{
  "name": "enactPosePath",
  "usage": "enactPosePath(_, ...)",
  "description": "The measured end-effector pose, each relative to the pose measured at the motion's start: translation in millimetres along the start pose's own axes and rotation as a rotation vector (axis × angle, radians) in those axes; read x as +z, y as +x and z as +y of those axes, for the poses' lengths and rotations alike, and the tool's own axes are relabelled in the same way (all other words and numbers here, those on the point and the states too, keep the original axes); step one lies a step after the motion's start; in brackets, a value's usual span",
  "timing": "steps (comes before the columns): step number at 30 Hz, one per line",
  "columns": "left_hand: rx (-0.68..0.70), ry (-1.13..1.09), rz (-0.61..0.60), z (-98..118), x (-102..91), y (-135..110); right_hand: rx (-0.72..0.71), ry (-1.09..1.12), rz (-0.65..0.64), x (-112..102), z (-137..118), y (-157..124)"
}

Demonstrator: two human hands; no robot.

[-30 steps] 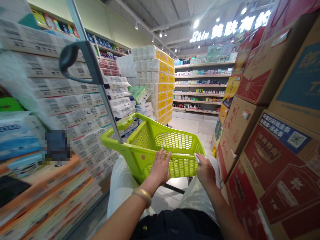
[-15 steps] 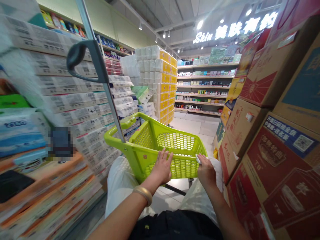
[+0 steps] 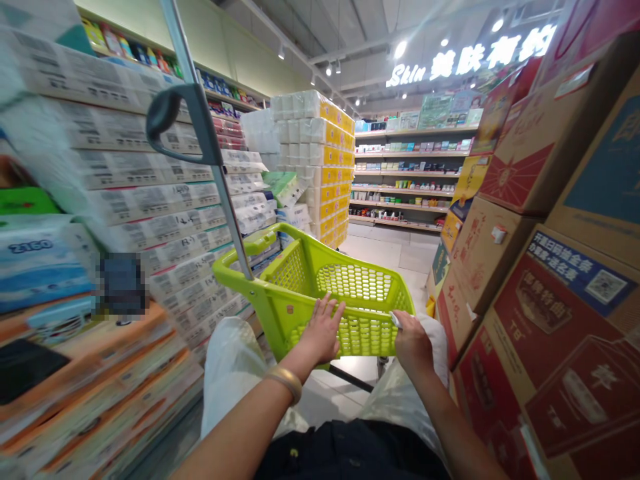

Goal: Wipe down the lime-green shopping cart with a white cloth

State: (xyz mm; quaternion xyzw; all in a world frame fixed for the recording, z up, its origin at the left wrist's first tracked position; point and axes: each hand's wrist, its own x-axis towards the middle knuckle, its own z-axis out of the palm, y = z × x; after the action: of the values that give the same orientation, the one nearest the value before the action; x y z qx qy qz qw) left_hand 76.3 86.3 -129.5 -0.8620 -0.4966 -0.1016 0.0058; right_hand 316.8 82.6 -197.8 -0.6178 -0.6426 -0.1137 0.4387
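Observation:
A lime-green shopping basket point(image 3: 357, 321) with a perforated wall stands between my knees. A metal pole rises from its left end and carries a dark grey handle point(image 3: 204, 127). My left hand point(image 3: 321, 331) lies against the basket's near side, fingers stretched out and their tips at the rim; a gold bangle circles that wrist. At the basket's right corner, my right hand point(image 3: 414, 343) is closed around a small white wad point(image 3: 395, 320) that looks like tissue or cloth, pressed to the rim. The part of it inside my fingers is hidden. No goods show in the visible part of the basket.
Stacked cardboard cartons point(image 3: 565, 333) line the right side closely. Wrapped paper packs point(image 3: 150, 207) are piled on the left, with a taller stack of yellow-and-white packs point(image 3: 320, 167) beyond. Tiled floor point(image 3: 383, 257) leads toward stocked shelves point(image 3: 410, 173) at the back.
The basket's pole and handle end have shifted slightly right. My left hand has slid a little left along the near side. My right hand keeps its place at the corner.

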Motion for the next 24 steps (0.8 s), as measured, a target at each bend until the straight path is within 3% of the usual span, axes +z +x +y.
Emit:
enactPosePath(6,-0.011,-0.016,0.045,-18.5,-1.3,-2.1,-0.068,-0.038,0.057,5.3,-14.5,-11.6)
enactPosePath(12,-0.114,-0.037,0.105,-33.9,-0.3,-10.8,-0.157,-0.030,0.023,4.9,-41.5,-23.3)
enactPosePath(15,-0.145,-0.062,0.151,-24.9,5.1,-23.6,-0.174,0.011,-0.009,4.1,-60.1,-30.3)
enactPosePath(19,0.025,-0.198,0.257,2.7,19.2,-46.8,-0.229,0.150,-0.060,4.4,-82.7,-40.1)
enactPosePath(24,0.044,-0.270,0.162,15.3,34.6,-67.0,-0.379,0.351,-0.133,7.5,-99.9,-51.9)
